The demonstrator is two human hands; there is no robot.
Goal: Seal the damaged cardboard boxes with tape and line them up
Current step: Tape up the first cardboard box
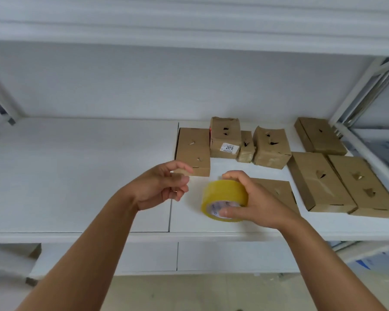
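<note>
Label (pixel 229 147) on box (pixel 225 138): "201" | right hand (pixel 254 203) holds tape roll (pixel 224 198)

Legible text: one item only. White sticker label (pixel 229 147) on the front face of a torn cardboard box (pixel 225 136), beyond the right hand (pixel 256 198) that grips the yellow tape roll (pixel 224 198). Large black digits read "201"; the label's right edge cuts off further characters. Smaller print on the label is too fine to read. Blue print on the roll's inner core: illegible.
</note>
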